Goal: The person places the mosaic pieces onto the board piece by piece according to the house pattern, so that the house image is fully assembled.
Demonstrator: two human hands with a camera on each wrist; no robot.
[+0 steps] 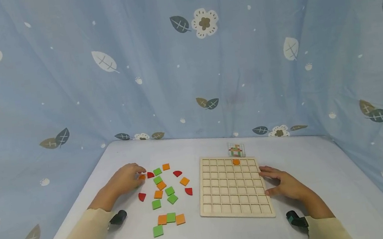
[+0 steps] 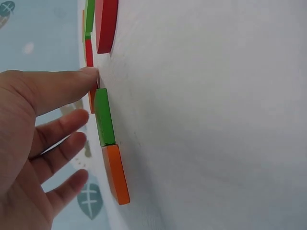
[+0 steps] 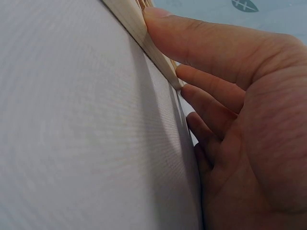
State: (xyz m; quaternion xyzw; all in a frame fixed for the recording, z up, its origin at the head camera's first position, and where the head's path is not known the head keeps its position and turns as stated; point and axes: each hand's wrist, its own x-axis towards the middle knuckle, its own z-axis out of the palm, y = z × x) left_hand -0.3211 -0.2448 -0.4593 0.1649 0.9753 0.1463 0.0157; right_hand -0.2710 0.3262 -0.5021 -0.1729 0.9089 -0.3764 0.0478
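Your right hand (image 1: 284,186), fingers lightly extended, rests along the board's (image 1: 238,214) right edge, presumably steadying it. Left of the board, your left hand (image 1: 126,179) brackets an orange piece (image 1: 142,177); I can't tell whether it grips. A pattern card (image 1: 236,150) lies beyond the board, likely for reference; bench (image 1: 194,232) separates board from loose pieces (image 1: 170,191).

A pale wooden grid board (image 1: 233,190) lies flat (an orange piece (image 1: 236,162) in its far row); a second orange piece (image 1: 142,177), partly hidden, lies leftward.
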